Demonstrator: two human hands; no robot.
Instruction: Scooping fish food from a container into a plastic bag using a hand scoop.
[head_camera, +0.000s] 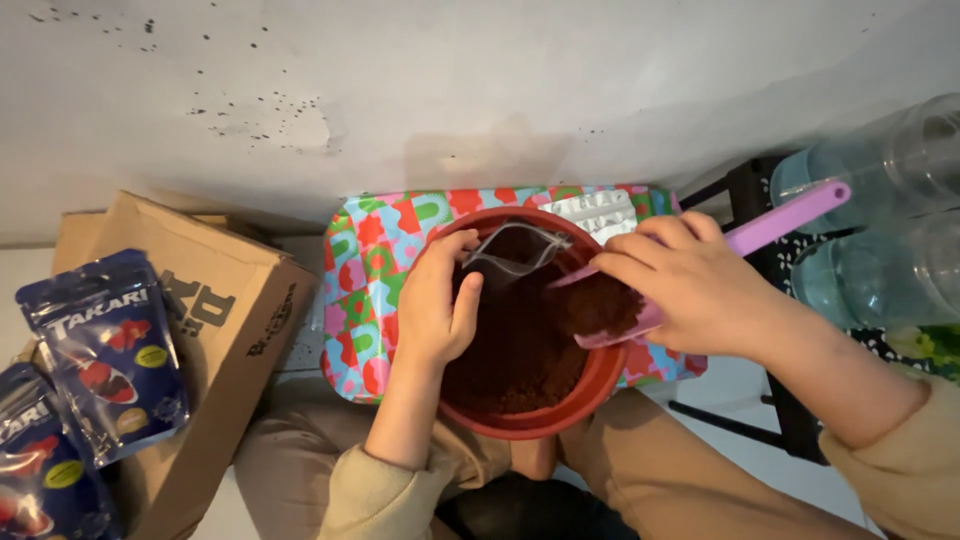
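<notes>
A red round bowl full of dark brown granules rests on a colourful patterned tray over my lap. My left hand holds a small clear plastic bag open above the bowl. My right hand grips a pink scoop with a purple handle. The scoop's bowl is heaped with brown granules and sits just right of the bag's mouth.
A brown cardboard box stands at the left, with blue printed pouches lying on and beside it. Clear plastic bottles lie on a dark rack at the right. A white wall is ahead.
</notes>
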